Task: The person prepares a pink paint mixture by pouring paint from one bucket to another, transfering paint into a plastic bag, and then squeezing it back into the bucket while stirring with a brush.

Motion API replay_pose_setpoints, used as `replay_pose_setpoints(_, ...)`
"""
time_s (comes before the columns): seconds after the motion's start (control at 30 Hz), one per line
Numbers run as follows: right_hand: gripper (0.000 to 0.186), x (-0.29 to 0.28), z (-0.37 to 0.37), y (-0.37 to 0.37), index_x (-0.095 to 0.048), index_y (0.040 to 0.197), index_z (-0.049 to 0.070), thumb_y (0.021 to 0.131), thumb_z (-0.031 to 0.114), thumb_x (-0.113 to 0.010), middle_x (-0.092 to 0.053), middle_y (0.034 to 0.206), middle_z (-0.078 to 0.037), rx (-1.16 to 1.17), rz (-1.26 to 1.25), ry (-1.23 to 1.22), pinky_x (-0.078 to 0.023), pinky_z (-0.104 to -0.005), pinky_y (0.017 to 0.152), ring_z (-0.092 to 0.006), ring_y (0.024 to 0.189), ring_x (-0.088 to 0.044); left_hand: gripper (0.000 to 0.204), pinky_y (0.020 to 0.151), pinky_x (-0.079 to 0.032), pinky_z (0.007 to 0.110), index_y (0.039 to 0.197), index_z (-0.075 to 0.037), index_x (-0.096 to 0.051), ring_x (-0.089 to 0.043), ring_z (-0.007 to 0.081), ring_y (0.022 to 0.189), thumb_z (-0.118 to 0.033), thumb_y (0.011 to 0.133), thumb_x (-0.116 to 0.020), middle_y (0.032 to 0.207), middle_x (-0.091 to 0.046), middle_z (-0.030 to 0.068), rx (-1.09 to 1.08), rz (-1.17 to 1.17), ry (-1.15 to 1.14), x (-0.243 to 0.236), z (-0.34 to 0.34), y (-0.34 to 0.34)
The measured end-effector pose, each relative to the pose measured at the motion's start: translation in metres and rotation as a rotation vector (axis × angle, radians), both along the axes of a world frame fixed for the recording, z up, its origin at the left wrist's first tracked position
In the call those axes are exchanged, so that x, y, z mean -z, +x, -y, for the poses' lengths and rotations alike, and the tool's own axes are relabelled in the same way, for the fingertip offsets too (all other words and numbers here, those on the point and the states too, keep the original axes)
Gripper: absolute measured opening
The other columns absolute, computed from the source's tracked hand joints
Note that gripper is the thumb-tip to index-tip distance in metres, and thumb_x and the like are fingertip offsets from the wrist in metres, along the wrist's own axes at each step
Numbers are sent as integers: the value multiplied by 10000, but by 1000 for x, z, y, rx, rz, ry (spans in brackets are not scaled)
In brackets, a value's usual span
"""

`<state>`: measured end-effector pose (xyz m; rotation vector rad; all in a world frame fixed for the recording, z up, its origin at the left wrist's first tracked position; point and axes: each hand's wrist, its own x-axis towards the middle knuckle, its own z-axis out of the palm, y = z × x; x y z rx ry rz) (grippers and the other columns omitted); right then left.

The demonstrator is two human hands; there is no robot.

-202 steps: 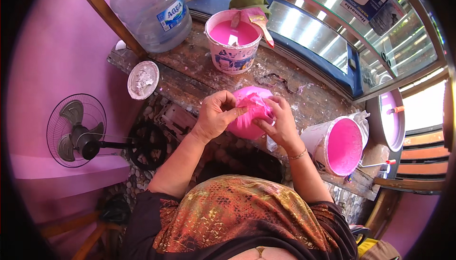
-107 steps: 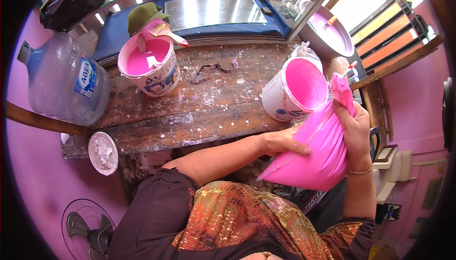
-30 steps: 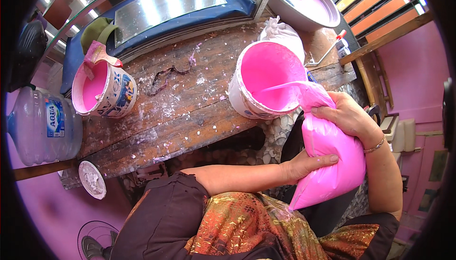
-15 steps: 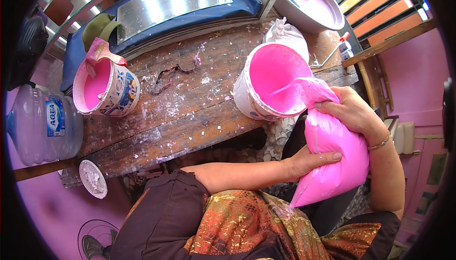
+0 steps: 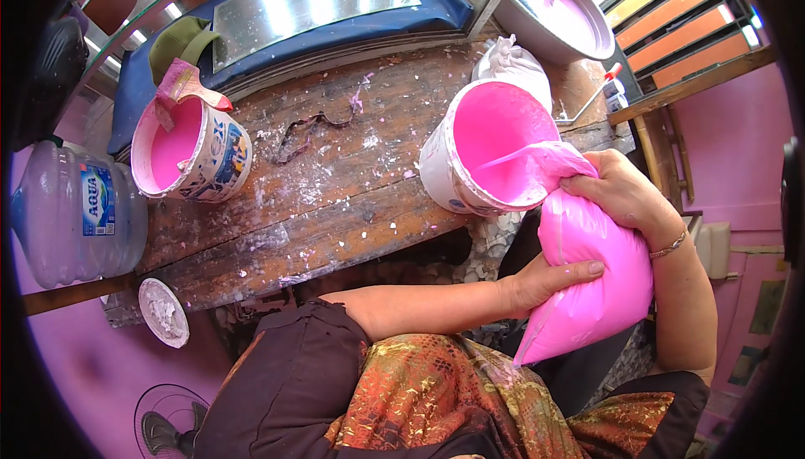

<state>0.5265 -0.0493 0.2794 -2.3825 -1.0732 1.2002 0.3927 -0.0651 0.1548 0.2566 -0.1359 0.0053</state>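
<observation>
A bulging plastic bag of pink paint point(image 5: 591, 279) is held between my two hands, tilted with its mouth over a white bucket point(image 5: 436, 165). My right hand point(image 5: 616, 191) is closed round the bag's gathered neck. Lower down, my left hand point(image 5: 549, 283) grips the bag's body from the left and below, the thumb lying across its front. The bag's thin open end reaches inside the bucket's rim, and pink paint coats the bucket's inner wall. Whether paint is running out at this instant I cannot tell.
On the left of the paint-spattered wooden table point(image 5: 335, 178) stands another bucket point(image 5: 222, 161) of pink paint with a wide brush point(image 5: 189, 86) across its rim. A large water jug point(image 5: 75, 216) is beside it. A knotted white bag point(image 5: 513, 65) and a round basin point(image 5: 545, 19) are behind.
The view has shifted slightly, so the table and buckets sit a little further right and lower. Both hands keep the same hold on the bag.
</observation>
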Motion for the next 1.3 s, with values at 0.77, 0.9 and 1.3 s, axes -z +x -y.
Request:
replay_pose_setpoints(0.77, 479, 8, -12, -2, -664, 1004, -8, 735, 377, -761, -674, 875, -81, 14, -115, -99, -497, -299, 712, -135, 769, -621, 550, 912, -507, 357, 1322, -27, -386, -607, 216, 1056, -277, 891, -621, 1193, -573, 134, 69, -88, -55, 13, 3, 4)
replay_pose_setpoints(0.9, 452, 15, -13, 3, -667, 986, -15, 720, 339, -757, -676, 852, -88, -24, -65, -143, -494, -304, 709, -140, 754, -621, 538, 905, -513, 352, 1323, -31, -390, -612, 210, 1050, -267, 895, -615, 1186, -580, 133, 98, -85, -72, 14, 4, 5)
replay_pose_setpoints(1.3, 360, 18, -10, 5, -677, 949, -18, 746, 278, -708, -670, 800, -107, -47, 0, -193, -500, -331, 698, -152, 721, -620, 530, 892, -513, 344, 1308, -31, -424, -615, 200, 1039, -272, 885, -632, 1178, -593, 120, 87, -93, 18, 8, -2, 3)
